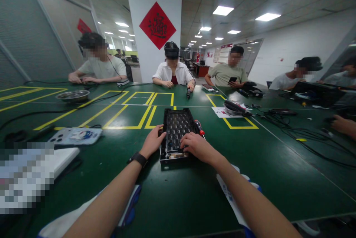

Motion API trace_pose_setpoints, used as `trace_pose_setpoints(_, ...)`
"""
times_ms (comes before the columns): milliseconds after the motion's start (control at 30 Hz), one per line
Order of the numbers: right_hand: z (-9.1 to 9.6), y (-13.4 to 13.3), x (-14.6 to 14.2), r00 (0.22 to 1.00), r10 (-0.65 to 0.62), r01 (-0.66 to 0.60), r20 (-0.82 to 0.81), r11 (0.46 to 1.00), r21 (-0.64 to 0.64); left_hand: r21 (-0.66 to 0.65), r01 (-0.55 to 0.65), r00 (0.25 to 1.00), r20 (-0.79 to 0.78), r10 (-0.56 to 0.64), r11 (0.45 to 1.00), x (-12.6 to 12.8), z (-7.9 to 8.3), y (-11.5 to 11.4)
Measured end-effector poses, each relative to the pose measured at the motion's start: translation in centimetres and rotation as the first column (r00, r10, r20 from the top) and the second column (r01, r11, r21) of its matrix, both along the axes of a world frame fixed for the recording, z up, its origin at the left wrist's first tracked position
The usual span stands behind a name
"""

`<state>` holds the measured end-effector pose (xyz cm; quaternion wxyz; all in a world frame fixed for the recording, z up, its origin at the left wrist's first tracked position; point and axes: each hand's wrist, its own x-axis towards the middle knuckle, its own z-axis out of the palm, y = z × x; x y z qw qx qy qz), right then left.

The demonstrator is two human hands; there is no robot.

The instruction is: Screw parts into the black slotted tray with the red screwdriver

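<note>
A black rectangular tray-like device with a gridded inner face lies on the green table in front of me. My left hand rests against its left edge, fingers curled on the rim. My right hand lies over its near right part, fingers bent down onto it; whether they pinch anything is hidden. A screwdriver with a red and black handle lies by the device's right edge, just beyond my right hand. I wear a black watch on my left wrist.
Several people sit round the table at the far side and right. A metal bowl stands far left, a phone and white box near left. Black cables and another device lie to the right. Yellow lines mark the table.
</note>
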<state>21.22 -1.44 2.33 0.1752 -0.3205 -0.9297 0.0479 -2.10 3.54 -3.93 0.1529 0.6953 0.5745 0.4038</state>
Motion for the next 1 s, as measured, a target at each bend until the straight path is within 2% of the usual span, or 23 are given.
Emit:
trace_pose_setpoints(267,0.3,0.0,0.3,0.998,0.003,-0.002,-0.056,1.0,0.014,-0.017,0.006,1.0,0.019,-0.005,1.0,0.1,0.2,-0.1)
trace_pose_setpoints(333,0.7,-0.2,0.5,0.988,-0.054,0.063,-0.147,0.997,0.054,-0.019,0.001,1.0,0.022,0.0,1.0,0.1,0.3,-0.1)
trace_pose_setpoints(400,1.1,-0.2,0.7,0.945,-0.168,0.2,-0.281,0.975,0.092,-0.016,-0.003,1.0,0.029,0.003,1.0,0.0,0.3,-0.1)
trace_pose_setpoints(467,1.6,0.2,1.2,0.865,-0.332,0.387,-0.377,0.918,0.08,-0.015,-0.001,0.999,0.044,0.001,1.0,0.0,0.3,-0.1)
trace_pose_setpoints(500,1.7,0.6,1.6,0.821,-0.431,0.48,-0.374,0.876,0.044,-0.02,-0.003,0.999,0.05,0.004,1.0,0.0,0.3,0.0)
trace_pose_setpoints(533,1.8,1.3,2.0,0.776,-0.538,0.566,-0.329,0.824,-0.013,-0.026,-0.009,0.999,0.053,0.01,1.0,-0.1,0.3,0.0)
trace_pose_setpoints(600,1.9,2.9,2.8,0.697,-0.706,0.69,-0.122,0.707,-0.154,-0.036,-0.026,0.998,0.049,0.028,0.999,-0.1,0.3,0.2)
trace_pose_setpoints(633,1.7,3.8,3.1,0.659,-0.752,0.728,-0.023,0.645,-0.232,-0.035,-0.033,0.998,0.043,0.034,0.999,-0.1,0.2,0.2)
trace_pose_setpoints(667,1.5,4.7,3.3,0.636,-0.772,0.745,0.02,0.607,-0.277,-0.033,-0.033,0.999,0.037,0.035,0.999,-0.1,0.2,0.3)
trace_pose_setpoints(767,0.1,6.8,3.6,0.599,-0.8,0.747,0.033,0.543,-0.384,-0.02,-0.027,0.999,0.026,0.028,0.999,-0.2,0.2,0.2)
trace_pose_setpoints(867,-1.3,8.0,3.7,0.553,-0.831,0.701,-0.061,0.503,-0.505,-0.021,-0.024,0.999,0.025,0.025,0.999,-0.2,0.3,0.1)
trace_pose_setpoints(933,-1.9,8.5,3.8,0.507,-0.845,0.627,-0.17,0.496,-0.6,-0.024,-0.024,0.999,0.03,0.025,0.999,-0.2,0.4,0.0)
trace_pose_setpoints(1000,-2.2,8.7,4.2,0.45,-0.843,0.501,-0.294,0.511,-0.698,-0.024,-0.025,0.999,0.036,0.026,0.999,-0.2,0.3,0.0)
